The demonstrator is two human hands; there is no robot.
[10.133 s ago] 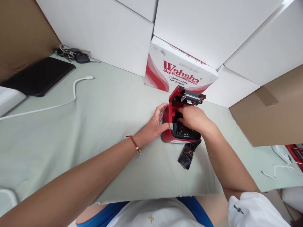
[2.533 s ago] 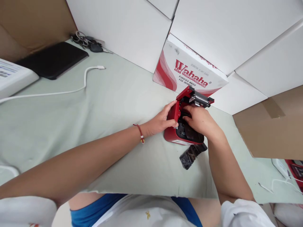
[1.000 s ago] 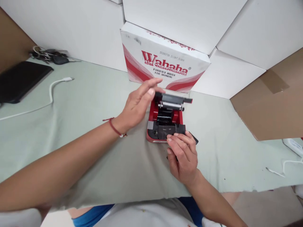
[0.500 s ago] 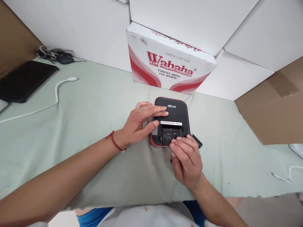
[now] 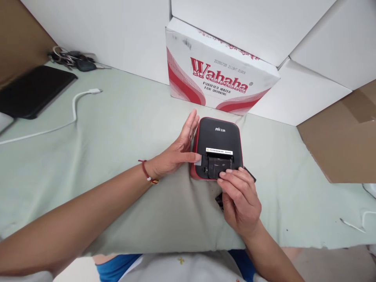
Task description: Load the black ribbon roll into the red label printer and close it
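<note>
Printer [image 5: 220, 138]: likely light, stiff; hold by sides. Left hand [image 5: 182, 148] spread along its left side. Right hand [image 5: 241, 199] on strip [image 5: 217, 166] at its front, pinch unclear; strip probably slippery.

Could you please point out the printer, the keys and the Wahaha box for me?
Printer [image 5: 219, 140]: head view, on its black lid.
Keys [image 5: 85, 65]: head view, on a dark key head.
Wahaha box [image 5: 220, 72]: head view, on its printed front.
</note>
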